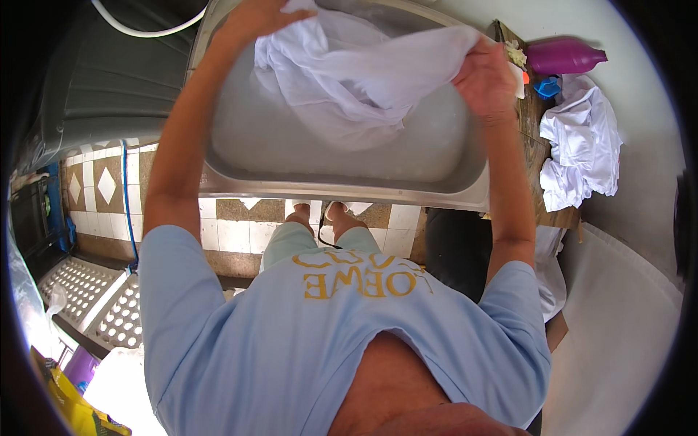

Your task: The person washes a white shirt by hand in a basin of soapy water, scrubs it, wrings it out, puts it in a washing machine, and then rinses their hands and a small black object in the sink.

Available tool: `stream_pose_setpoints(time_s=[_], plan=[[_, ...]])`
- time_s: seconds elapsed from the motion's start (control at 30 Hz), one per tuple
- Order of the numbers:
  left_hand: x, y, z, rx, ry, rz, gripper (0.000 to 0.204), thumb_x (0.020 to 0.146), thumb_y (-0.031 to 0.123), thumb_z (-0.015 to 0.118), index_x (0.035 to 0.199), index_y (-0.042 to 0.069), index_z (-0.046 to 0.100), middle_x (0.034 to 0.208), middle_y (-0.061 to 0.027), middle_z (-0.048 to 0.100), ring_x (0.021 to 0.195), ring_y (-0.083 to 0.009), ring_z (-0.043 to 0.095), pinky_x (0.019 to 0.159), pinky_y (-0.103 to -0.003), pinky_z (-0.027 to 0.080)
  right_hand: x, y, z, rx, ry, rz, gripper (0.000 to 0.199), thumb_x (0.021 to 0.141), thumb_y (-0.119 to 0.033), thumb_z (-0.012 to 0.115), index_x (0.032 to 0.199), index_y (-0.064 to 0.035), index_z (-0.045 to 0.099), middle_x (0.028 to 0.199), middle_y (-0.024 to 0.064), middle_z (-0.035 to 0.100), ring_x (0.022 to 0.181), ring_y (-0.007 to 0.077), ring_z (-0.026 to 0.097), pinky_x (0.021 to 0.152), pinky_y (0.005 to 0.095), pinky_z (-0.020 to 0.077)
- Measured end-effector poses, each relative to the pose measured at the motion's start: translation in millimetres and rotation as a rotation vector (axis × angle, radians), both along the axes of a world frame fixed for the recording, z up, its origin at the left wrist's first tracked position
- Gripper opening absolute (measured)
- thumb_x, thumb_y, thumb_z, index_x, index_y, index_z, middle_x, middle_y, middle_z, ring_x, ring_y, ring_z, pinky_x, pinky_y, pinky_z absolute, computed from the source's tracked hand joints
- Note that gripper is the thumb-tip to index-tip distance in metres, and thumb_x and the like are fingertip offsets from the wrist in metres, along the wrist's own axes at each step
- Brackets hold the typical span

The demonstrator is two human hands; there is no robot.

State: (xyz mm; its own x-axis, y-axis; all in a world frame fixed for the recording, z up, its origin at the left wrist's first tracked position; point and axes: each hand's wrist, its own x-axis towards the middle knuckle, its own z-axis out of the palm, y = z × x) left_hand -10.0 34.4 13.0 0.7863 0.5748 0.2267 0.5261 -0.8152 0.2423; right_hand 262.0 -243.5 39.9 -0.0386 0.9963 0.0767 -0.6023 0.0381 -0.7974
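A wet white cloth (342, 80), perhaps a garment, is stretched between my two hands over a metal sink (342, 185). Its lower folds hang into cloudy water (291, 149). At the far left rim, my left hand (254, 18) is closed on one end of the cloth, its fingertips partly cut off by the picture's top edge. My right hand (488, 78) grips the other end near the sink's right side, slightly blurred. Between them the fabric is pulled into a raised, smeared band.
On a wooden ledge (529, 138) at the right lie a purple bottle (563, 56), a blue cap-like piece (547, 88) and a crumpled white cloth (578, 145). A dark ribbed tub (123, 80) and white hose (145, 33) are left. Perforated grey plastic (109, 305) stands lower left.
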Motion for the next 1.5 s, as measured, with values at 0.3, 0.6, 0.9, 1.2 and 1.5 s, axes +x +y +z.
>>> stream_pose_setpoints(time_s=[0.3, 0.6, 0.9, 1.2, 1.5], plan=[[-21.4, -136.2, -38.7, -0.755, 0.409, 0.171, 0.077, 0.076, 0.078, 0.043, 0.071, 0.004, 0.065, 0.073, -0.0145, 0.067, 0.071, -0.0274, 0.066, 0.070, -0.038, 0.050, -17.9, -24.6, 97.5, 0.204, 0.077, -0.319, 0.052, 0.088, -0.042, 0.056, 0.123, -0.0039, 0.051, 0.120, 0.0088, 0.057, 0.109, 0.0226, 0.054, 0.095, 0.0408, 0.0418], [-11.7, -145.4, -84.5, -0.678, 0.124, 0.248, 0.061, 0.079, 0.058, 0.059, 0.099, 0.001, 0.063, 0.104, -0.0175, 0.064, 0.102, -0.0280, 0.060, 0.086, -0.041, 0.046, -36.0, -34.1, 81.8, -0.239, -0.225, -0.427, 0.078, 0.088, -0.057, 0.049, 0.132, 0.0073, 0.038, 0.132, 0.0175, 0.047, 0.123, 0.0300, 0.045, 0.103, 0.0441, 0.0352], [-3.5, -127.1, -117.2, -0.385, -0.085, 0.340, 0.058, 0.075, 0.053, 0.068, 0.097, 0.000, 0.059, 0.109, -0.0200, 0.058, 0.104, -0.0319, 0.057, 0.088, -0.041, 0.046, -18.1, -35.5, 92.3, -0.352, -0.461, -0.594, 0.089, 0.087, -0.068, 0.038, 0.135, 0.0068, 0.035, 0.137, 0.0183, 0.043, 0.126, 0.0311, 0.042, 0.106, 0.0439, 0.0320], [34.8, -217.8, -38.6, -0.698, -0.390, -0.218, 0.038, 0.085, 0.038, 0.063, 0.091, 0.000, 0.062, 0.082, -0.0106, 0.064, 0.074, -0.0239, 0.061, 0.068, -0.035, 0.048, -29.2, -40.2, 135.7, -0.189, -0.279, -0.082, 0.090, 0.088, -0.068, 0.035, 0.138, 0.0054, 0.030, 0.131, 0.0156, 0.050, 0.118, 0.0261, 0.052, 0.100, 0.0351, 0.0400], [18.7, -129.1, 51.2, -1.199, -0.905, -0.166, 0.021, 0.090, 0.022, 0.059, 0.105, 0.007, 0.060, 0.082, -0.0017, 0.062, 0.066, -0.0090, 0.057, 0.059, -0.024, 0.048, 55.2, -61.9, 151.4, -0.513, -0.777, -0.378, 0.022, 0.089, -0.025, 0.063, 0.088, -0.0034, 0.057, 0.082, 0.0067, 0.065, 0.065, 0.0126, 0.064, 0.066, 0.0287, 0.0545]])
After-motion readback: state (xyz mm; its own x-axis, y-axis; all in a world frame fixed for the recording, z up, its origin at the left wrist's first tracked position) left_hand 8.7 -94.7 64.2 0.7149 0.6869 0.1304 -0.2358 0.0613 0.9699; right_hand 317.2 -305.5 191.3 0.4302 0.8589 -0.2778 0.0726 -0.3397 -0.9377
